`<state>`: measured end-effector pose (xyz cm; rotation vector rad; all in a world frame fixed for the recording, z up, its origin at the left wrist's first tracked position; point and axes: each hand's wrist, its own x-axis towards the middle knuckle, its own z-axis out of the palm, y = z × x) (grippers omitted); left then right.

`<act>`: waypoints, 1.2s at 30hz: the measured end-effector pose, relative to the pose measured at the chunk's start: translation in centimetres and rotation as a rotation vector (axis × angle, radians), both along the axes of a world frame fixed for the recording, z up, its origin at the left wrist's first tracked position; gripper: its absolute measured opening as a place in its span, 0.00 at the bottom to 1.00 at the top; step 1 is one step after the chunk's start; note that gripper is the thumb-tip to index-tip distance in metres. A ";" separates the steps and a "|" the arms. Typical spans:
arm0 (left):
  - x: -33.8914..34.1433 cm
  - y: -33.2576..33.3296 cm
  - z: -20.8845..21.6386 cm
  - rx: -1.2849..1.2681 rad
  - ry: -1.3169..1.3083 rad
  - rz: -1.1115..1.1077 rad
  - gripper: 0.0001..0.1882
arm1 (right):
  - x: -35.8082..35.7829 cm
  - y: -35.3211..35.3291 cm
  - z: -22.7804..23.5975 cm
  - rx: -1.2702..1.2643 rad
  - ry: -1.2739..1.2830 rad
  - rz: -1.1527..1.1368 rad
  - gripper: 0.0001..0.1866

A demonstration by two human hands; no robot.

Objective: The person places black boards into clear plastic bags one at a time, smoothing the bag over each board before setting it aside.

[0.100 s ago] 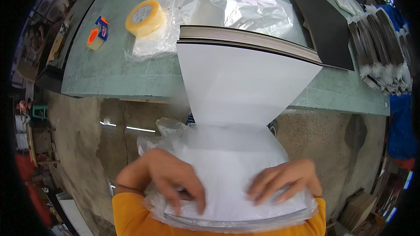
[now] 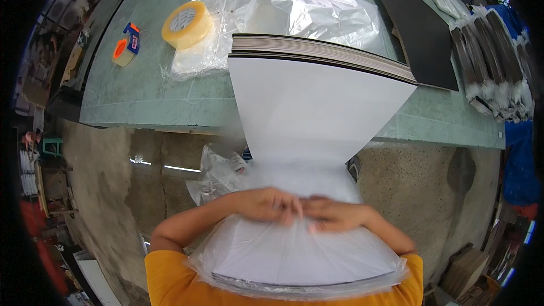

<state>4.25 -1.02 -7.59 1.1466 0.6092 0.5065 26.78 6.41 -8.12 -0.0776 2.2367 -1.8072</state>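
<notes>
Left hand (image 2: 266,204) and right hand (image 2: 334,214) meeting, pinching clear plastic bag (image 2: 294,249) over white board stack (image 2: 317,107), stack bridging lap to worktop (image 2: 141,96). Risk: thin plastic tearing on board corners, or stack sliding off worktop edge.

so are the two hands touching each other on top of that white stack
Touching. In the head view the left hand and right hand meet fingertip to fingertip over the plastic-wrapped white stack, no gap visible.
</notes>
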 end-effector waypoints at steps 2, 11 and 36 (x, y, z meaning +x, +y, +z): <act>-0.2 -0.9 -7.3 0.057 0.339 0.212 0.13 | 1.1 -0.4 -5.6 0.186 -0.241 -0.195 0.34; 3.1 9.2 5.9 0.236 -0.060 0.567 0.19 | -5.4 4.7 3.2 -0.192 -0.075 -0.599 0.20; -1.1 8.9 7.9 0.183 0.119 0.573 0.46 | -3.4 5.9 5.7 0.054 0.294 -0.964 0.24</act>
